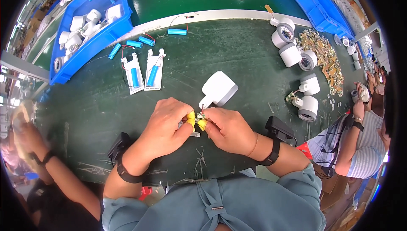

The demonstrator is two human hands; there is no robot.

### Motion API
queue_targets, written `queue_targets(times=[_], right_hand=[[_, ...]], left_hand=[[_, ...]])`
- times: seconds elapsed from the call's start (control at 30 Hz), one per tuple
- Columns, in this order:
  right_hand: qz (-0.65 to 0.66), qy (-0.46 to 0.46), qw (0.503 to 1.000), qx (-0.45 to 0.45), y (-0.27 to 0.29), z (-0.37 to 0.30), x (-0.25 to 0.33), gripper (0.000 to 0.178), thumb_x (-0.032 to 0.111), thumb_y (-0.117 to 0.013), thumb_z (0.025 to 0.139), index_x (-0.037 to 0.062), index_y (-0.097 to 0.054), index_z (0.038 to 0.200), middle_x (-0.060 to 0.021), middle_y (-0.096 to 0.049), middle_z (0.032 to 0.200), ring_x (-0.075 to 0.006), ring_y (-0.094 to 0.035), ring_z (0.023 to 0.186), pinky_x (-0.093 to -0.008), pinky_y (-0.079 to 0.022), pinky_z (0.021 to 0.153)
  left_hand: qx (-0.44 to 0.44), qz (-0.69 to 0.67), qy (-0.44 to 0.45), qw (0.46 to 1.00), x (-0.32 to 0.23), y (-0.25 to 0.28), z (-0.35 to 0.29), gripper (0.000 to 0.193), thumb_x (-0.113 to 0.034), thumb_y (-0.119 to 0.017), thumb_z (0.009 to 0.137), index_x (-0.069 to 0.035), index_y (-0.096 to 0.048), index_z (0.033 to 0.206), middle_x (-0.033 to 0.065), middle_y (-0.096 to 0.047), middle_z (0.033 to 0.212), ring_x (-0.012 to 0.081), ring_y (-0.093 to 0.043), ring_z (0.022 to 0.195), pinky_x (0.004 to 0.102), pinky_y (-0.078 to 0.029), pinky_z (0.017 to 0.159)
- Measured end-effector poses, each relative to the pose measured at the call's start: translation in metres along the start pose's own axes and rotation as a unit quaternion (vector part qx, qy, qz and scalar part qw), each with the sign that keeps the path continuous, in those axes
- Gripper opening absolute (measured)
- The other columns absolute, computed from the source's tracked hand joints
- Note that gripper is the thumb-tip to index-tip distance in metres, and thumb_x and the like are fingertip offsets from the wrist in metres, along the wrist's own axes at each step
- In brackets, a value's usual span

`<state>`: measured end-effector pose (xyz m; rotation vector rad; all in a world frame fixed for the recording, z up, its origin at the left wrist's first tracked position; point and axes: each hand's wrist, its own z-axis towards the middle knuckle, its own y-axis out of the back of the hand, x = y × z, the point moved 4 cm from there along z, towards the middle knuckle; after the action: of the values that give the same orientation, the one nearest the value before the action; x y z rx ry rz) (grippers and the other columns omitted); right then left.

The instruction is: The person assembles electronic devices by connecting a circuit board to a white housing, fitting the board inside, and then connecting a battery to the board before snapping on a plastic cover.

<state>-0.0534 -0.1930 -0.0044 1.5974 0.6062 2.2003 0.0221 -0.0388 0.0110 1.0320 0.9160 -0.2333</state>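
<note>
My left hand (167,125) and my right hand (227,129) meet near the table's front, yellow finger covers on the fingertips. Between them is a small circuit board (200,115), joined by short wires to a white camera-like housing (218,87) lying just beyond. The right thumb and finger pinch the board's edge. Pressed together beside it, the left fingertips hide whatever they grip. A small pale strip-like part (195,134) shows below the left fingers.
Beyond my left hand lie two white plates (154,70) with blue cylindrical cells. A blue bin (91,44) holds white housings. At right are more housings (290,55), a heap of small boards (324,57) and a blue crate (318,6). Co-workers' arms (68,180) appear on both sides.
</note>
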Motion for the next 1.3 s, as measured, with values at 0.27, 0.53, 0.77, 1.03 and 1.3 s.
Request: queue_targets(times=[0.27,0.53,0.77,1.03,1.3], right_hand=[[-0.035,-0.011,0.998,-0.043,-0.004,-0.004,0.002,0.017,-0.002,-0.06,0.085,-0.0006,-0.057,0.101,-0.0143,-0.062,0.079,-0.0327,-0.062,0.068,-0.0399,-0.049,0.058],[-0.043,-0.014,0.998,-0.034,-0.003,-0.003,0.002,0.013,0.0,-0.059,0.083,-0.0018,-0.052,0.094,-0.0179,-0.06,0.08,-0.038,-0.062,0.072,-0.0451,-0.052,0.061],[-0.038,0.008,0.998,-0.058,-0.004,-0.001,0.002,0.015,-0.002,-0.06,0.084,-0.0005,-0.057,0.098,-0.0152,-0.061,0.077,-0.0346,-0.062,0.067,-0.0418,-0.049,0.058],[0.103,-0.059,0.991,-0.063,-0.004,0.0,0.001,0.016,0.002,-0.065,0.084,0.0002,-0.056,0.097,-0.0139,-0.062,0.077,-0.0292,-0.064,0.066,-0.038,-0.049,0.055],[0.018,-0.065,0.996,-0.061,-0.004,-0.001,-0.004,0.014,0.007,-0.066,0.083,0.0018,-0.053,0.087,-0.0132,-0.062,0.072,-0.0314,-0.064,0.064,-0.0404,-0.05,0.056]], left_hand=[[-0.083,0.076,-0.028,0.993,-0.014,-0.005,0.003,0.025,0.006,-0.059,0.069,-0.002,-0.057,0.093,0.0114,-0.055,0.081,0.0322,-0.054,0.079,0.0409,-0.045,0.07],[-0.085,0.06,-0.026,0.994,-0.015,-0.01,0.005,0.026,0.009,-0.058,0.068,0.0,-0.055,0.092,0.0133,-0.055,0.081,0.0337,-0.054,0.079,0.041,-0.045,0.067],[-0.082,0.098,-0.032,0.991,-0.019,-0.01,0.007,0.028,0.009,-0.058,0.067,0.001,-0.055,0.093,0.0152,-0.057,0.084,0.0369,-0.055,0.083,0.0425,-0.047,0.071],[-0.055,0.045,-0.013,0.997,-0.002,0.007,0.005,0.027,0.008,-0.059,0.073,0.0,-0.059,0.099,0.0123,-0.06,0.09,0.0292,-0.058,0.083,0.0366,-0.047,0.073],[-0.04,-0.025,0.064,0.997,-0.003,0.003,0.007,0.024,0.006,-0.06,0.076,0.0,-0.062,0.099,0.0092,-0.063,0.094,0.0212,-0.061,0.091,0.0303,-0.048,0.082]])
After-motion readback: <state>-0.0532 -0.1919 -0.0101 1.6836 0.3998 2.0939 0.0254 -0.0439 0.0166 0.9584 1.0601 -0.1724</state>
